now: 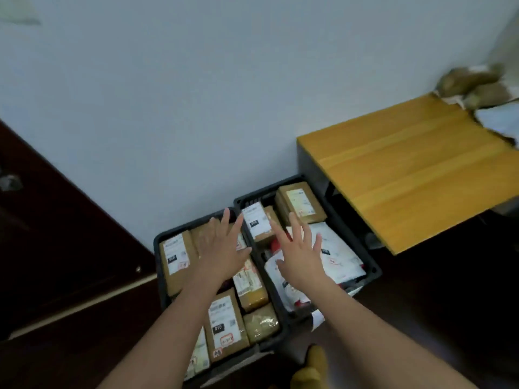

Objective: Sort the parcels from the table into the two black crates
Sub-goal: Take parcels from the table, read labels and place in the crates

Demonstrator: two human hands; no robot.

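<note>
Black crates [373, 272] sit side by side, both full of parcels [224, 321]. Left hand [222, 248] and right hand [300, 256] hover above — fingers spread, gripping nothing. More parcels [474, 88] crowd the wooden table's [407, 164] far corner.

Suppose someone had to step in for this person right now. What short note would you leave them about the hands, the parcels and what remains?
Left hand: open, fingers spread above the left crate, holding nothing.
Right hand: open above the right crate, holding nothing.
Left crate holds brown boxes; the right holds brown boxes at the back and white mailer bags in front.
Done: both crates look nearly full.
Left: a few blurred parcels lie at the far end of the wooden table; they probably need sorting.
</note>
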